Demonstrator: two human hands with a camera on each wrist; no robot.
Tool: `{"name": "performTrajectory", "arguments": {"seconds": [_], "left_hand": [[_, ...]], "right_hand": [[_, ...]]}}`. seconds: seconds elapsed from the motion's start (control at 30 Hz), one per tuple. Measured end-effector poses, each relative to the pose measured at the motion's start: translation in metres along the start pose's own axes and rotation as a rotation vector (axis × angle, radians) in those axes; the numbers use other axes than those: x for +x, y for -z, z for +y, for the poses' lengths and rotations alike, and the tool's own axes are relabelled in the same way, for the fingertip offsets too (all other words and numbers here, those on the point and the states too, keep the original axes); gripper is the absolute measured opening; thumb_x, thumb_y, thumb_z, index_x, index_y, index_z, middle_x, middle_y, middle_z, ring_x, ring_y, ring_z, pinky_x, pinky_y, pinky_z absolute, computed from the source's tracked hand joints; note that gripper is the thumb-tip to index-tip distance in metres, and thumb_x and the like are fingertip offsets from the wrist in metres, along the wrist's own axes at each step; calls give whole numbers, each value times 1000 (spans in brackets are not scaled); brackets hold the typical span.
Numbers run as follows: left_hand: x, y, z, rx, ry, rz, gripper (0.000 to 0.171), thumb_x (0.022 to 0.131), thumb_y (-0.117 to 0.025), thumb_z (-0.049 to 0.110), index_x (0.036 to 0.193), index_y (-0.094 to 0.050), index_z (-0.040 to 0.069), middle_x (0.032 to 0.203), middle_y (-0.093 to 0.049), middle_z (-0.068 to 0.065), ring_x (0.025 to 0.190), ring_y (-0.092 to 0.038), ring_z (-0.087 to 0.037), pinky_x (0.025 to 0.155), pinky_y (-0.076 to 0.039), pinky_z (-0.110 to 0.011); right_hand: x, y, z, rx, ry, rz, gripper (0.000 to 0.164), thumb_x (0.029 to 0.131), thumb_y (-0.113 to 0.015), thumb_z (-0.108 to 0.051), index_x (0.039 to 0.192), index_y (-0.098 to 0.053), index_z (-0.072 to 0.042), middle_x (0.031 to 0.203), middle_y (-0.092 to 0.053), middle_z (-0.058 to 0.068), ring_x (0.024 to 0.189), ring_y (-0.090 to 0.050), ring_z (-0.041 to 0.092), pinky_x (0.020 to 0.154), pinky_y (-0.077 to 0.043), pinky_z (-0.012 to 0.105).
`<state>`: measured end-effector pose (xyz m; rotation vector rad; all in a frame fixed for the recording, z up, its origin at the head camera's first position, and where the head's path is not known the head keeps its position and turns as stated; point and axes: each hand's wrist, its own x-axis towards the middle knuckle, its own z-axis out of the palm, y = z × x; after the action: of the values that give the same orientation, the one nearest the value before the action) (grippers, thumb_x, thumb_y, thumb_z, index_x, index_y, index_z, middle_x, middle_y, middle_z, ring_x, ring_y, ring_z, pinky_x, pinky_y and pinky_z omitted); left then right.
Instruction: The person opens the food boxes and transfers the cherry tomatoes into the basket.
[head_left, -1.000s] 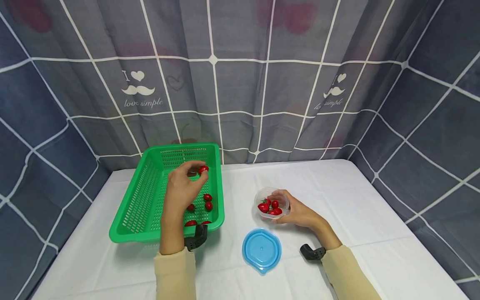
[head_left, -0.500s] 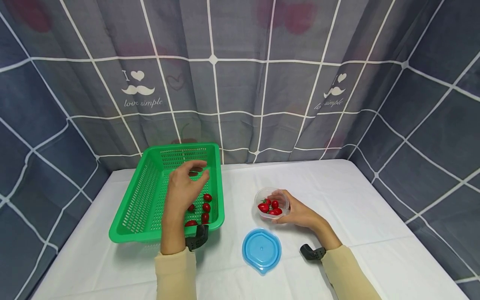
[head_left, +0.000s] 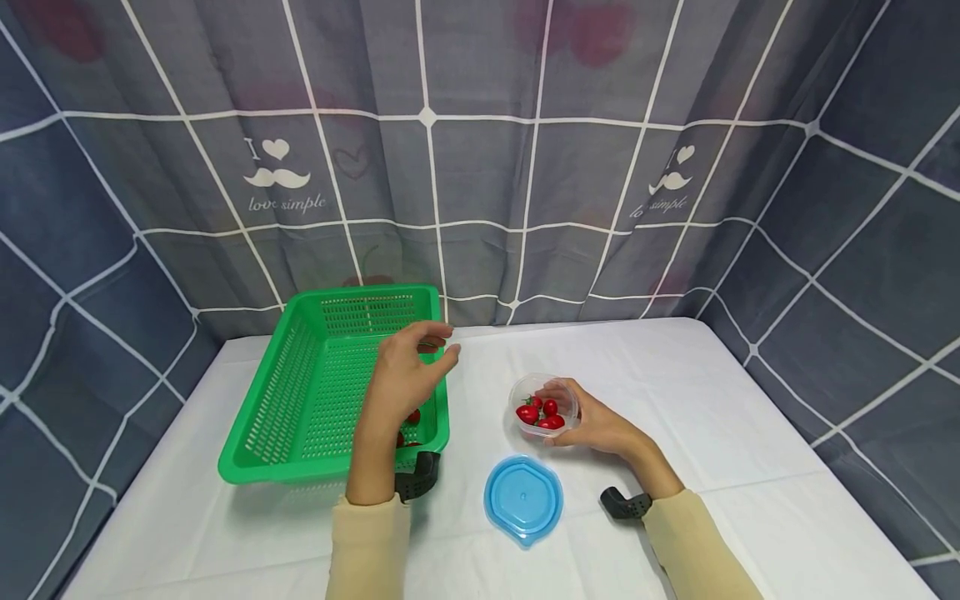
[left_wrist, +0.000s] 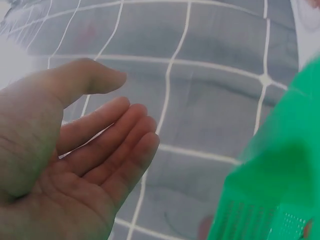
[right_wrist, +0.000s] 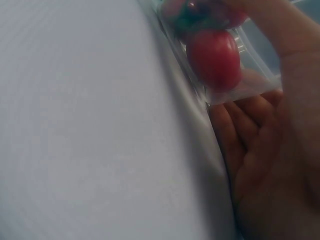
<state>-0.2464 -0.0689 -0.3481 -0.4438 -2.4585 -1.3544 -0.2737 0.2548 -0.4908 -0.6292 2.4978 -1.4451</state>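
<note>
My left hand (head_left: pixel 408 371) hovers above the right side of a green plastic basket (head_left: pixel 281 375), thumb and fingers spread apart. The left wrist view shows that palm with nothing in it. Low in the basket's right part lie cherry tomatoes (head_left: pixel 413 416), partly covered by my left hand and forearm. On the white cloth, my right hand (head_left: pixel 600 425) grips a small clear plastic tub (head_left: pixel 514 393) from its right side. Several red cherry tomatoes (head_left: pixel 527 414) sit inside the tub. In the right wrist view, one tomato (right_wrist: pixel 214 60) shows through the tub's wall.
A blue lid (head_left: pixel 522 500) lies flat on the white tablecloth (head_left: pixel 465 550), in front of the tub. Dark grey checked curtains (head_left: pixel 480 175) enclose the table at the back and both sides. The basket's raised rim stands left of the tub.
One second ago my left hand pinched a cherry tomato over the basket. Half a second ago its fingers had let go, and since then it has moved right. My right hand stays put.
</note>
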Motion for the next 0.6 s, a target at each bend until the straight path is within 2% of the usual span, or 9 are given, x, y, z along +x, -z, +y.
{"name": "performTrajectory", "arguments": {"seconds": [0.13, 0.3, 0.6], "left_hand": [[1, -15, 5, 25, -35, -24, 28, 92, -75, 15, 118, -72, 3, 114, -74, -12, 104, -70, -30, 95, -57, -45], [1, -30, 7, 42, -40, -61, 28, 92, -76, 17, 117, -73, 4, 112, -74, -11, 102, -70, -28, 92, -59, -43], [3, -49, 9, 92, -99, -121, 26, 91, -75, 16, 113, -74, 2, 107, -75, -12, 97, -72, -28, 90, -60, -40]], "right_hand": [[0, 0, 2, 0, 5, 6, 82, 75, -91, -25, 142, -44, -20, 147, -57, 2, 145, -45, 29, 122, -26, 61], [0, -1, 3, 0, 9, 4, 82, 76, -91, -25, 142, -44, -20, 147, -57, 2, 144, -45, 29, 121, -27, 62], [0, 0, 1, 2, 10, 2, 82, 76, -91, -25, 143, -44, -19, 147, -58, 1, 144, -46, 29, 121, -28, 61]]}}
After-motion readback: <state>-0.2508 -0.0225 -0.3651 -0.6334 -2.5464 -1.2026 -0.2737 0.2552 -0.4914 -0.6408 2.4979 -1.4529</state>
